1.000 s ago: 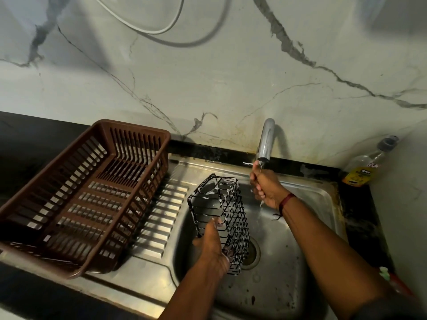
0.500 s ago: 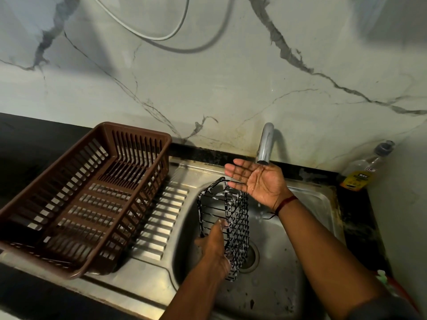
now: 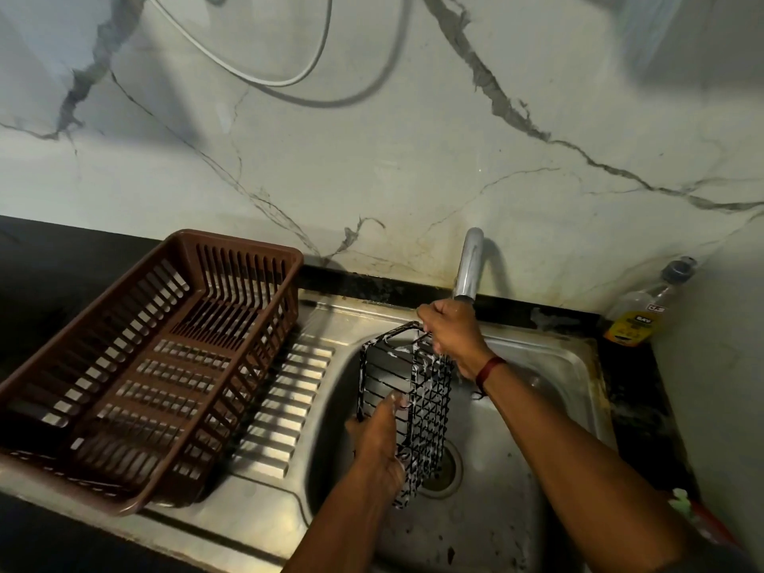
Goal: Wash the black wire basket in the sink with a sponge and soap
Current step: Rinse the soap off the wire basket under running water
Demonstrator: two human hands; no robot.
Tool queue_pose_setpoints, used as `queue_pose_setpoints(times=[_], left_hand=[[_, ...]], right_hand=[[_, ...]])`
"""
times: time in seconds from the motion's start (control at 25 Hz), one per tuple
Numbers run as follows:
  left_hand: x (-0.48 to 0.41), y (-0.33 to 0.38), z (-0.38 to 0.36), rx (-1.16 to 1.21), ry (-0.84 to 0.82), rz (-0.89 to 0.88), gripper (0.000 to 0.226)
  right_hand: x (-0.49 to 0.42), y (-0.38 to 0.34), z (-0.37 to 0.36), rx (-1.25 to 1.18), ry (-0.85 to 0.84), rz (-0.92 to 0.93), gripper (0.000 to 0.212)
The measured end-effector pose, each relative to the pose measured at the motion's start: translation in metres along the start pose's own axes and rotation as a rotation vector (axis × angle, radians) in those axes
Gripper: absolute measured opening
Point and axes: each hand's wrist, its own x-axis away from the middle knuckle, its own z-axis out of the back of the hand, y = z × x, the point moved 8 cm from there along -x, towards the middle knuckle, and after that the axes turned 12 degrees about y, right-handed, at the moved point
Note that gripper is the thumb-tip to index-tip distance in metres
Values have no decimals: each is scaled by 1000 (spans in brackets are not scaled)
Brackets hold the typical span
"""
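The black wire basket (image 3: 417, 403), flecked with white soap foam, hangs upright over the steel sink bowl (image 3: 533, 461). My left hand (image 3: 378, 444) grips its near lower side. My right hand (image 3: 452, 335) holds the basket's far top rim, right under the tap spout (image 3: 467, 266), with water running over it. No sponge is visible.
A brown plastic dish rack (image 3: 136, 366) sits on the ribbed drainboard (image 3: 281, 411) to the left. A clear bottle with a yellow label (image 3: 638, 312) stands at the back right corner. A green and red object (image 3: 686, 504) lies at the sink's right edge. The marble wall is close behind.
My right hand, half a second ago spread palm-up under the tap, has come down and closed on the basket's top rim. The basket has shifted slightly toward the tap.
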Motion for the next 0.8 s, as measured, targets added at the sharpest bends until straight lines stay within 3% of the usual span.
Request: queue_pose_setpoints(times=[0.12, 0.2, 0.32, 0.44, 0.6, 0.68, 0.8], left_hand=[[-7, 8, -4, -40, -5, -43, 102], [-10, 12, -8, -63, -19, -79, 108], [-7, 20, -19, -80, -63, -135, 107], [-7, 27, -29, -99, -96, -161, 100], [0, 22, -36, -124, -136, -165, 103], [4, 21, -42, -134, -147, -189, 102], [3, 22, -51, -164, -152, -202, 102]], right_hand=[[7, -4, 3, -91, -144, 16, 23], [13, -4, 4, -147, -257, 43, 31], [26, 7, 1, 12, -367, 197, 42], [20, 43, 17, 339, -305, 235, 58], [12, 62, 54, 416, -87, 112, 56], [21, 48, 39, 410, -186, 196, 56], [35, 20, 20, 214, -289, 301, 61]])
